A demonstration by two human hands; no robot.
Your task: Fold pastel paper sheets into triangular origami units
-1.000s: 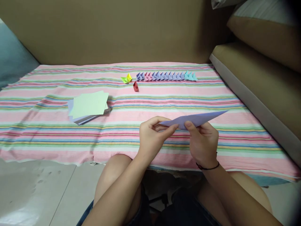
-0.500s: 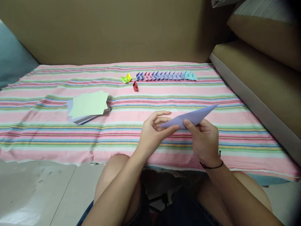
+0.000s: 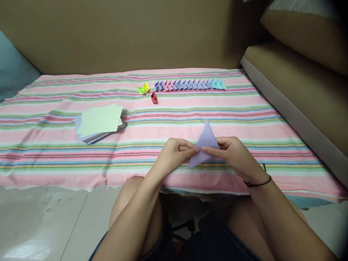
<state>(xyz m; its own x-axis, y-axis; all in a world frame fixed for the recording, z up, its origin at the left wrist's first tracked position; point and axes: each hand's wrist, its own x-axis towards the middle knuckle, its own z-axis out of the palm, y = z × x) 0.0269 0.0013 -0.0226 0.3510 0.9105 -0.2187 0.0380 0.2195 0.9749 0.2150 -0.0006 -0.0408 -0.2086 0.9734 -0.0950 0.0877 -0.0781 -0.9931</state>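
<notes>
A folded lilac paper [image 3: 206, 139] stands as a pointed triangle between my two hands, just above the striped cloth [image 3: 244, 119]. My left hand [image 3: 174, 154] pinches its left side with thumb and fingers closed. From the right, my right hand [image 3: 235, 154] pinches the same paper; a dark band circles that wrist. Both hands hover over the near part of the cloth, in front of my knees.
A stack of square papers [image 3: 99, 121] with a pale green sheet on top lies at the left. A row of small folded paper boats [image 3: 189, 85] lines the far side, beside a yellow-green one [image 3: 143, 88] and a red one [image 3: 154, 97]. Brown cushions [image 3: 296, 83] rise at the right.
The lilac paper was a long flat sliver pointing right; it has turned so its point stands up between the hands. Both hands dropped a little and closed in on it.
</notes>
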